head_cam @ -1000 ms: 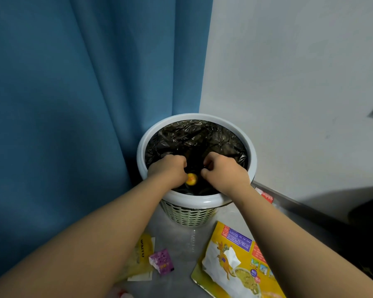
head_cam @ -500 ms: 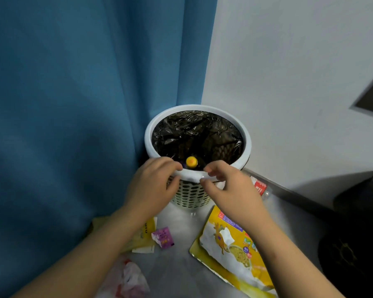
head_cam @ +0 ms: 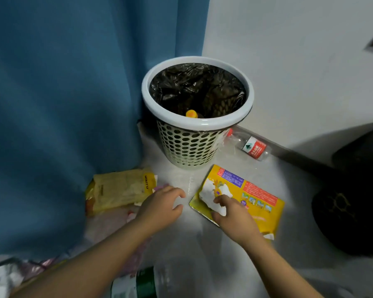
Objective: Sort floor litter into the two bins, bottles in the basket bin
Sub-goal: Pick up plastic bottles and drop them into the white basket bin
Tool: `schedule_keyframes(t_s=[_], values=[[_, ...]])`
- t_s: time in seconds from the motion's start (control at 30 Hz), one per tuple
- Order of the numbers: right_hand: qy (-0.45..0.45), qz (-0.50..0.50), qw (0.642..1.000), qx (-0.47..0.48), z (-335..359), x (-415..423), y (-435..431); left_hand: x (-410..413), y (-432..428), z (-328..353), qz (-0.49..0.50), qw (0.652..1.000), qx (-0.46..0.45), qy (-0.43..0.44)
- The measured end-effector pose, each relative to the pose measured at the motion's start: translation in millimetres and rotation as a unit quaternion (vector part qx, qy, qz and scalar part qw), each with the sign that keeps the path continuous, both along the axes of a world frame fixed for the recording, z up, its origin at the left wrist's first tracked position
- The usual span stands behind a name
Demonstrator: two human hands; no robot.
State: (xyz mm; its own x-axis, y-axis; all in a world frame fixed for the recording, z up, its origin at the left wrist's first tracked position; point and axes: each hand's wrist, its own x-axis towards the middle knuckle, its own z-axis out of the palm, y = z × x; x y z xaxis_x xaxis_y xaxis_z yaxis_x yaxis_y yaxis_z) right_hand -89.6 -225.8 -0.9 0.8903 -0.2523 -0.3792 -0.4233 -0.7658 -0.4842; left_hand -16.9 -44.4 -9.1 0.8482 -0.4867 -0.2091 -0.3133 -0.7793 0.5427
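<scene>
Right hand point(head_cam: 233, 214) rests on glossy yellow packet point(head_cam: 254, 196) beside perforated basket bin point(head_cam: 187, 147).

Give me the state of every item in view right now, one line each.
Basket bin: upright, black liner, orange-capped bottle inside.
Clear bottle: lying on floor beside bin, capped.
Yellow pouch: flat on floor, right hand touching it.
Yellow wrapper: crumpled by curtain.
Left hand: open, empty.
Black bag: on floor, right.

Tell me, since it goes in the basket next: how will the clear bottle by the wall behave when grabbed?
The bottle looks empty and crumpled, so probably light and squashy. Lying on its side, it may roll if nudged.
</scene>
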Motion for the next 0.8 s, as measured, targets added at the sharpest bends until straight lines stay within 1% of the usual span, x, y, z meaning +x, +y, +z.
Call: schedule_keyframes(t_s=[0.1,0.17,0.27,0.37,0.43,0.5,0.67,0.8], values=[[0.030,-0.022,0.999,-0.017,-22,-7,-11,-2,-9,-22,-0.018,0.998,0.034,0.052],[0.046,-0.035,0.997,-0.058,-34,-8,-17,0,-17,-32,-0.016,0.996,0.049,0.078],[0.110,-0.037,0.987,-0.108,-50,-8,-24,3,-31,-44,0.024,0.990,0.052,0.129],[0.176,-0.024,0.979,-0.097,-68,-8,-30,5,-45,-56,0.061,0.982,0.031,0.175],[0.194,-0.007,0.977,-0.088,-78,-10,-30,5,-51,-64,0.088,0.975,0.018,0.201],[0.193,0.004,0.978,-0.082,-86,-14,-25,4,-54,-70,0.120,0.969,0.009,0.218],[0.158,0.036,0.982,-0.099,-95,-21,-8,5,-58,-78,0.189,0.956,-0.012,0.225],[0.138,0.047,0.985,-0.096,-99,-28,-1,8,-59,-82,0.266,0.932,-0.016,0.246]])
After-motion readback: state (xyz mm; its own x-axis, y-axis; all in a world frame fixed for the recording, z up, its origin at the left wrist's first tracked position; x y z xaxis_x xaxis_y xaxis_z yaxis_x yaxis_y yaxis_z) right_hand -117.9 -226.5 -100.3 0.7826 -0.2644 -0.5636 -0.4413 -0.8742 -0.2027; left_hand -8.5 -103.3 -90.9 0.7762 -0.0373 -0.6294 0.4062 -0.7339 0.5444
